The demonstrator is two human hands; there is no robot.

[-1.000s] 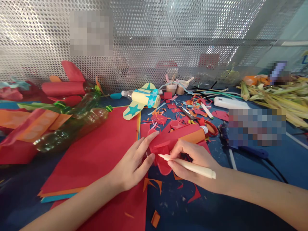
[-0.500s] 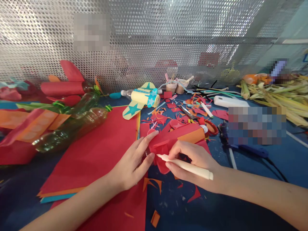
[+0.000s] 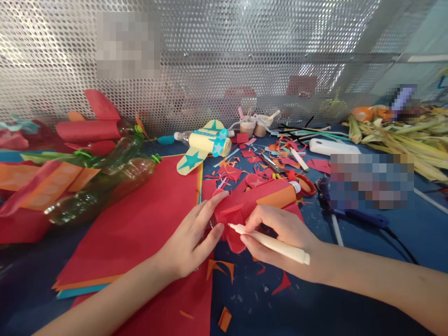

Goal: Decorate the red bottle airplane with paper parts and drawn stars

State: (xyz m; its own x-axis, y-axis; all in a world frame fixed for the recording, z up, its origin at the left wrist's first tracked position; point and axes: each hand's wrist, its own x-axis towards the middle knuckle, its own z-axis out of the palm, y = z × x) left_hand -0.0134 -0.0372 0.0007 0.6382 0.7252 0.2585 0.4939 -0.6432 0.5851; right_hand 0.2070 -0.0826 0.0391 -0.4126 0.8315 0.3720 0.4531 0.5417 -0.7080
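Note:
Before me lies a bottle wrapped in red and orange paper (image 3: 276, 196), with a white cap at its right end and red paper flaps. My left hand (image 3: 194, 238) holds its near left end between thumb and stretched forefinger. In my right hand (image 3: 283, 233) is a cream-white marker (image 3: 275, 242), gripped like a pen. The marker's tip touches or nearly touches a red flap; I cannot tell which. Part of the bottle is hidden behind my right hand.
A stack of coloured paper (image 3: 140, 219) lies left, beside green plastic bottles (image 3: 105, 186). Behind are a star-covered bottle plane (image 3: 206, 144), paper scraps (image 3: 231, 172), scissors (image 3: 271, 163) and two small cups (image 3: 248, 126). Right are a blue glue gun (image 3: 367, 217) and dried husks (image 3: 402, 135).
The view has shifted slightly. Both hands, the bottle and the marker keep nearly the same positions relative to one another.

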